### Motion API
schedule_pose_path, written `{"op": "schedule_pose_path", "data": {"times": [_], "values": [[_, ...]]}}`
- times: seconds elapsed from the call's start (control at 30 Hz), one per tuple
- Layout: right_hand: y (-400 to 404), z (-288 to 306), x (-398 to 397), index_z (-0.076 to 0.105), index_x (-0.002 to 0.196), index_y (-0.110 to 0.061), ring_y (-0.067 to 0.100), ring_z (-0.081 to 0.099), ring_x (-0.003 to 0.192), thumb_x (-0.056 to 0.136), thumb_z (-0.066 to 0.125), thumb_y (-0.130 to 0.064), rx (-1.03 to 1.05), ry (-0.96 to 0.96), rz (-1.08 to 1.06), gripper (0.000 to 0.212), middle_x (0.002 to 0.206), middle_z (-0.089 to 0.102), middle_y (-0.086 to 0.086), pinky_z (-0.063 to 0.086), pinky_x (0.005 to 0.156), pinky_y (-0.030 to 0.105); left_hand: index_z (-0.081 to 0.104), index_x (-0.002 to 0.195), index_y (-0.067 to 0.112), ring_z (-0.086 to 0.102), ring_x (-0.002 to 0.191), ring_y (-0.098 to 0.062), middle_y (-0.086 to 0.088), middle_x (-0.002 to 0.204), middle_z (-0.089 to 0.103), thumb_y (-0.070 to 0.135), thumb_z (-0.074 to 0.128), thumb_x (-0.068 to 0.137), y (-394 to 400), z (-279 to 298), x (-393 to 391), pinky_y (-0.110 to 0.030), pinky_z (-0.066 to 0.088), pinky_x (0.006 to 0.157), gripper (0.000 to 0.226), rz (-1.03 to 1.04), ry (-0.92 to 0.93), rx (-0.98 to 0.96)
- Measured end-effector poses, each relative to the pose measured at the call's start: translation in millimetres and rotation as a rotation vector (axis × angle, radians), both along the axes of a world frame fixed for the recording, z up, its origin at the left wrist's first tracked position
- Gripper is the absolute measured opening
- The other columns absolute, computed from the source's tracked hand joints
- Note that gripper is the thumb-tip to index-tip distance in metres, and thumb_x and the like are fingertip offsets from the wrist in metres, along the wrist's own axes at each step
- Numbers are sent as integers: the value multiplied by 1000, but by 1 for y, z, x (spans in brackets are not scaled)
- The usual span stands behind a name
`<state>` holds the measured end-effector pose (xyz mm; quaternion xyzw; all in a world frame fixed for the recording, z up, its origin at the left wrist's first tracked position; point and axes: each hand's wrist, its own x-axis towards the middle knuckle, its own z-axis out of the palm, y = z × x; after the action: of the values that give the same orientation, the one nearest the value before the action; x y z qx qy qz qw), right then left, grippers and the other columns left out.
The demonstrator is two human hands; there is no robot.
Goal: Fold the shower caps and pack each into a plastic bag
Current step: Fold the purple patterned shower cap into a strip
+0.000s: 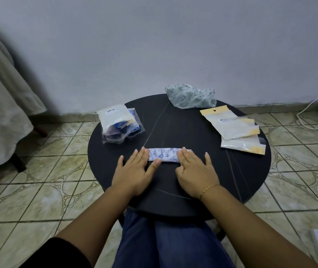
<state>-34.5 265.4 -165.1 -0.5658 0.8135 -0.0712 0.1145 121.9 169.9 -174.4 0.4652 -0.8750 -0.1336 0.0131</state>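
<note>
Purple-print folded shower cap (163, 155) | left hand (135, 169), right hand (195, 171) flat, pressing | bag labels unreadable

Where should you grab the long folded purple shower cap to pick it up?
Probably at its two short ends, coming in from the left and right. The folded shower cap lies as a flat, narrow strip across the round table, and the left hand and right hand already press flat there, so pinching both ends should keep the folds together.

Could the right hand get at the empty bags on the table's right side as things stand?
Probably yes. The right hand lies flat on the folded cap, holding nothing, and bare table lies between it and the empty bags.
</note>
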Motion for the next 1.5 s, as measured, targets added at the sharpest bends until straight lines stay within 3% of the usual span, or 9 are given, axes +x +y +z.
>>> {"op": "schedule_pose_path", "data": {"times": [0.13,0.2,0.3,0.43,0.6,0.77,0.9,1.2,1.5], "values": [[5,1,6,30,145,-15,17,25,138,96,27,-28,-104,103,-74,51,153,27,1,7,116,42,9,152,18,1,146,-10,4,159,5,69,10,88,2,0,0,-39,2,117,81,128,64,-62],[8,4,7,52,125,-13,24,42,117,96,31,-26,-179,154,-122,38,130,48,6,31,96,36,29,147,18,16,143,-16,0,156,23,60,25,94,9,-1,1,-37,15,113,68,206,136,-201],[12,8,3,64,111,-12,27,47,106,95,39,-20,-269,31,-202,31,111,53,8,36,81,32,59,124,31,37,124,-15,9,133,48,47,40,95,31,2,-7,-35,28,99,38,164,268,-254],[15,8,-7,55,129,-18,30,46,117,93,48,-29,-218,-325,-357,39,126,48,11,38,96,35,61,120,35,44,116,-18,10,122,55,44,37,97,53,6,-38,-36,29,93,35,96,300,-55],[19,3,-11,72,88,-28,22,61,97,76,60,-49,-289,-649,-352,27,107,63,2,49,90,42,60,118,23,61,96,-10,5,108,68,31,53,92,58,19,-62,-27,45,88,28,202,683,312],[23,10,-19,67,91,-21,18,67,93,84,65,-14,-465,-1020,-412,10,96,71,3,52,88,33,56,115,15,69,87,-14,0,98,70,16,66,85,58,23,-79,-35,55,86,32,321,969,576],[23,14,-35,63,99,-13,15,65,88,92,57,-24,-537,-1110,-434,14,97,70,4,49,74,27,54,120,12,68,94,-17,-6,108,69,11,59,90,60,25,-95,-34,54,89,30,295,1096,737],[29,15,-66,53,102,-15,14,62,74,95,53,-15,-584,-1424,-391,7,96,65,3,46,59,27,53,122,18,66,89,-5,3,104,67,17,51,97,64,23,-129,-16,52,76,25,163,1083,759],[19,-3,-59,50,98,-15,17,64,80,93,50,0,-1118,-1562,-607,16,93,68,5,49,67,28,70,94,17,67,97,-21,-5,98,72,47,46,95,50,28,-165,-37,50,92,38,186,942,811]]}}
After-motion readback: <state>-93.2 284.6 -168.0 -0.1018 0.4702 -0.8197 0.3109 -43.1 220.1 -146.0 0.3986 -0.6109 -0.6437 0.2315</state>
